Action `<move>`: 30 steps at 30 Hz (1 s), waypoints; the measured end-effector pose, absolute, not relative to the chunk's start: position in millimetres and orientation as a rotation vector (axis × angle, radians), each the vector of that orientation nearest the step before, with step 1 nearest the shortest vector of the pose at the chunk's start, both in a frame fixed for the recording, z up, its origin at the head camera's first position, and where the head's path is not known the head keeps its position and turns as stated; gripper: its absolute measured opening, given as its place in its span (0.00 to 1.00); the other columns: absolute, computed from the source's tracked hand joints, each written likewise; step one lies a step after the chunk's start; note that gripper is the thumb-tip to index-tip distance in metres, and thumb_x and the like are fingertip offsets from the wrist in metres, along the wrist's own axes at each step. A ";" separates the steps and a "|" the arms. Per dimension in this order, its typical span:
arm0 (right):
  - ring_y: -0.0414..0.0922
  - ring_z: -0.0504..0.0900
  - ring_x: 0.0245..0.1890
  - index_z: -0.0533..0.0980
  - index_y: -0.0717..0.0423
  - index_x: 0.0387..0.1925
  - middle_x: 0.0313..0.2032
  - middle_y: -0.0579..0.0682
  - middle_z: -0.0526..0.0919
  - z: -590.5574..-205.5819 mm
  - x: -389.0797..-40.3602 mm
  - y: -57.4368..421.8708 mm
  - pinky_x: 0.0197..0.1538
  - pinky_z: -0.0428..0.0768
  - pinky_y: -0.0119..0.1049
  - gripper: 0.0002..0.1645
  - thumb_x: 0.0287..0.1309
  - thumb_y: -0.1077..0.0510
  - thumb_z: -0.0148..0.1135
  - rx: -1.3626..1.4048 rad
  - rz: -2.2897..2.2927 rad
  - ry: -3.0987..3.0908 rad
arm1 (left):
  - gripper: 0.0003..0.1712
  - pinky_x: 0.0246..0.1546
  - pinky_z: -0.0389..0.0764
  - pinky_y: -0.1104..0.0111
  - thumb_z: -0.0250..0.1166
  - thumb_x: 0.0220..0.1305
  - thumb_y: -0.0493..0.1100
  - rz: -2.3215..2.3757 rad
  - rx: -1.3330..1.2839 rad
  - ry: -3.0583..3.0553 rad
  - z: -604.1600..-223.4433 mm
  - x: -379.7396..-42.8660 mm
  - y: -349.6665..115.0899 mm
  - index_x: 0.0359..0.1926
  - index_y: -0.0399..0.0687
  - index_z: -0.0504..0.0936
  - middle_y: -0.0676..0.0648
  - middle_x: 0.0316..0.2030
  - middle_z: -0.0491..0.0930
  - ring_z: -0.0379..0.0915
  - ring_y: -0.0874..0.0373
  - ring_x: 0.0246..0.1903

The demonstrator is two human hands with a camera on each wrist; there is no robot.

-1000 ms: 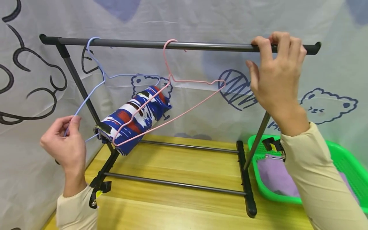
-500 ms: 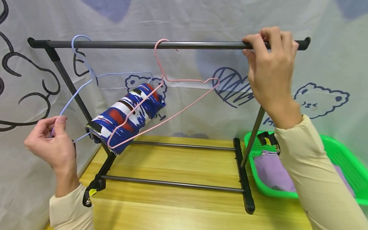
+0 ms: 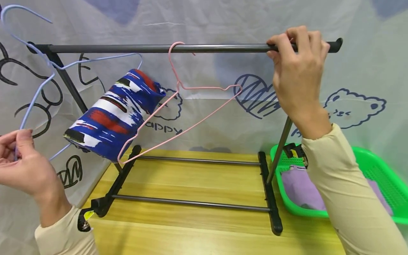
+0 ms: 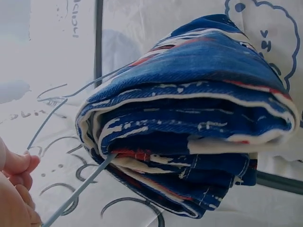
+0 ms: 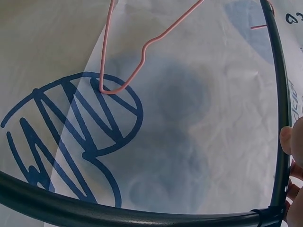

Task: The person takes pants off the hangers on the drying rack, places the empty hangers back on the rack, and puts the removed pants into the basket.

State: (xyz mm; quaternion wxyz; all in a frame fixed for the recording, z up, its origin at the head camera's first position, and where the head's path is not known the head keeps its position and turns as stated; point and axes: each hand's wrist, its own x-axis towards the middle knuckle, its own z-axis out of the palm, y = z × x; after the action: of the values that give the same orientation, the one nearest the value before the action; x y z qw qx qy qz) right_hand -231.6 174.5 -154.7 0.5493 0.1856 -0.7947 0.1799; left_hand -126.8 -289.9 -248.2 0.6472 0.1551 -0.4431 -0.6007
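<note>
My left hand (image 3: 30,170) pinches the left arm of a blue wire hanger (image 3: 95,59) between thumb and fingers. Over the hanger's lower bar lies a thick folded garment (image 3: 108,117) in blue, white and red, tilted, its layered edges facing the left wrist camera. The hanger's hook stands above the left end of the dark rail (image 3: 223,49), off it. My right hand (image 3: 301,74) grips that rail near its right end, with the fingers over the top. A pink wire hanger (image 3: 207,88) hangs bare mid-rail, its left corner overlapping the garment in the head view.
A dark rack base (image 3: 191,202) stands on the yellow wooden table (image 3: 191,233). At the right, a green basket (image 3: 376,170) holds lilac cloth (image 3: 302,187). Behind hangs a pale sheet (image 3: 204,21) with drawn bears and a heart.
My left hand has moved left, lifting the blue hanger's hook off the rail and carrying the garment up and left. The right hand keeps its grip on the rail; the view has shifted slightly.
</note>
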 end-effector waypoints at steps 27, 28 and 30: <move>0.61 0.68 0.52 0.81 0.59 0.53 0.50 0.61 0.76 -152.0 -228.1 182.3 0.60 0.59 0.49 0.27 0.77 0.43 0.46 0.452 0.389 -1.878 | 0.09 0.27 0.60 0.80 0.72 0.60 0.30 -1.049 0.305 -1.228 -306.9 -120.0 -271.8 0.29 0.23 0.87 0.60 0.19 0.77 0.60 0.70 0.19; 0.61 0.68 0.52 0.81 0.59 0.53 0.50 0.62 0.76 -151.9 -227.8 182.6 0.60 0.59 0.49 0.27 0.77 0.43 0.46 0.452 0.391 -1.878 | 0.09 0.26 0.60 0.80 0.72 0.60 0.30 -1.065 0.293 -1.241 -309.5 -121.4 -270.9 0.29 0.22 0.87 0.59 0.18 0.77 0.60 0.70 0.18; 0.61 0.68 0.52 0.81 0.59 0.53 0.50 0.62 0.76 -151.7 -227.0 183.4 0.60 0.59 0.49 0.27 0.77 0.44 0.46 0.453 0.388 -1.874 | 0.10 0.24 0.60 0.81 0.72 0.59 0.30 -1.096 0.266 -1.277 -315.0 -124.9 -268.9 0.29 0.20 0.86 0.59 0.18 0.77 0.60 0.70 0.17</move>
State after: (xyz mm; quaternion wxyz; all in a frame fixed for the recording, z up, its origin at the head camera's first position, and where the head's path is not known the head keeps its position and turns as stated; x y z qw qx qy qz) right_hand -227.0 183.4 -151.7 0.5542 0.1918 -0.7931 0.1643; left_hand -124.9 -268.9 -315.0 0.6584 0.1176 -0.5641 -0.4843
